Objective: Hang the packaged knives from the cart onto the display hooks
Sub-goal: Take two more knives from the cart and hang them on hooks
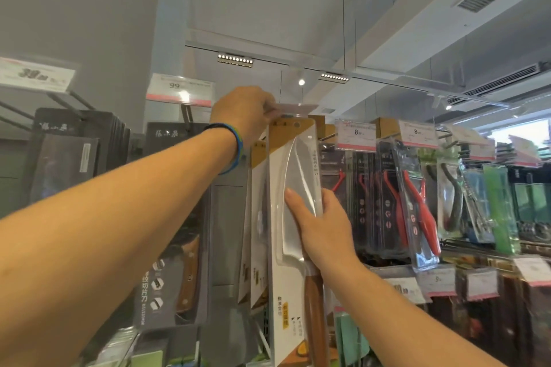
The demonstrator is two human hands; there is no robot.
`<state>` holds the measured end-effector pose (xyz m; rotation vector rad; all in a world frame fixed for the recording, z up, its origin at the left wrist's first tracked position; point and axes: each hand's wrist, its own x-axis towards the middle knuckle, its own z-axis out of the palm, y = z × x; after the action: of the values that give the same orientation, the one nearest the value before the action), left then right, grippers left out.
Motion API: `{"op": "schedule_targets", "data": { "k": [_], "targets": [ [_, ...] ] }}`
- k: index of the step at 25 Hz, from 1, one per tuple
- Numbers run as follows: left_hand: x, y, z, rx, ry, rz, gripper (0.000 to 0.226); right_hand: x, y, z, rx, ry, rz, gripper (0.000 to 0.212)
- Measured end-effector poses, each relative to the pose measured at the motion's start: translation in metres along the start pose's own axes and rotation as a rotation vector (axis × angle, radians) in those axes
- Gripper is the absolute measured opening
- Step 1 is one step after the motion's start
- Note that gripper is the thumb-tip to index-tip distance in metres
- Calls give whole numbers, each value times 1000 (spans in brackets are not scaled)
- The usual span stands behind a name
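Forearms of one person reached up to a shop display. At 5 o'clock the right hand [323, 226] clasped the packaged knife [280, 277] round its clear blister, and the pack stood upright at centre. At 12 o'clock the left hand [243, 116] pinched a clear tag holder [295, 107] just above the pack's top. Two matching packs [257, 188] hung behind. Dark knife boxes [64, 164] filled 9 o'clock. Red-handled tools [417, 205] and two price tags [355, 135] marked 8 sat at 3 o'clock.
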<state>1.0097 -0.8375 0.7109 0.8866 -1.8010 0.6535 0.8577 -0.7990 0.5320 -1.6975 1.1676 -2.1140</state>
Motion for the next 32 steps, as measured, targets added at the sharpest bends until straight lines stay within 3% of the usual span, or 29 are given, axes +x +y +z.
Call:
{"op": "schedule_targets", "data": {
  "k": [4,8,14,19,27,32],
  "targets": [
    [-9,-6,7,-79,76,48,21,-8,23,10,-58,-50,107,34],
    [-2,-14,-1,59,-24,98,26,-5,21,16,-116,-50,124,42],
    [-3,-20,-2,28,-85,124,26,11,5,24,-160,-21,134,56],
    [0,-23,3,-26,-83,121,23,11,5,29,-167,-71,175,86],
    [-10,-25,10,-170,-38,98,32,8,6,31,-204,-39,161,61],
    [-14,-23,13,-191,-25,77,34,6,8,34,-167,-29,164,70]
  ]
}}
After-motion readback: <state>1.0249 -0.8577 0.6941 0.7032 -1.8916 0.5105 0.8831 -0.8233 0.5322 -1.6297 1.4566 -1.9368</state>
